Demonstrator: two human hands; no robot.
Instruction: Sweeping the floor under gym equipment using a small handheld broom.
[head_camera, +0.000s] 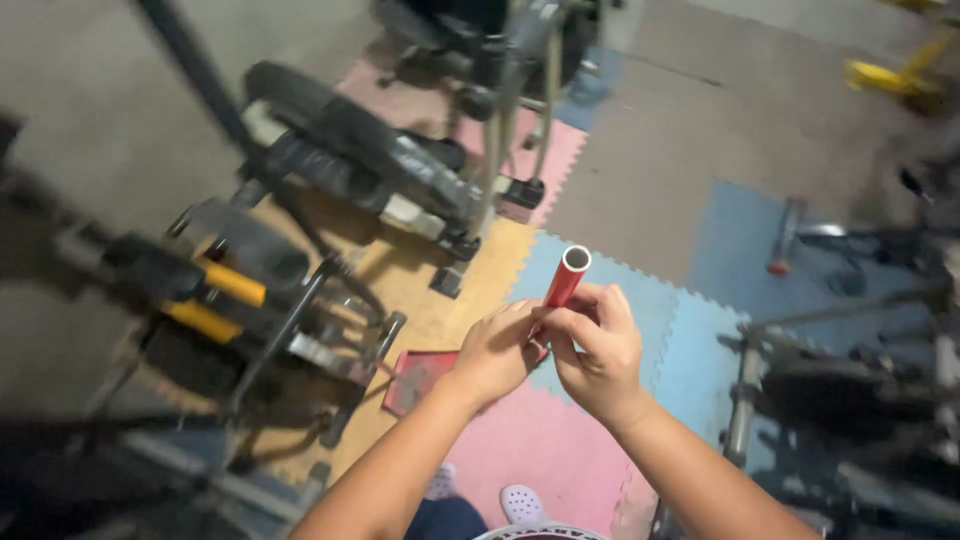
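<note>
Both hands meet near the middle: the left hand (497, 350) and right hand (600, 350) are closed around a red tube (566, 276), its open end pointing up and far. Below lie foam mats (540, 440). Exercise machines (350, 160) stand left and far; another frame (840, 380) stands right.

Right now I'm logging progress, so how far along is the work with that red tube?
Done: the red tube is off the floor, open end up. In hand: the left hand and right hand both close around its lower part, so what they do there is hidden. Left: the red tray lies on the foam mats, untouched; the tube joins nothing visible.
</note>
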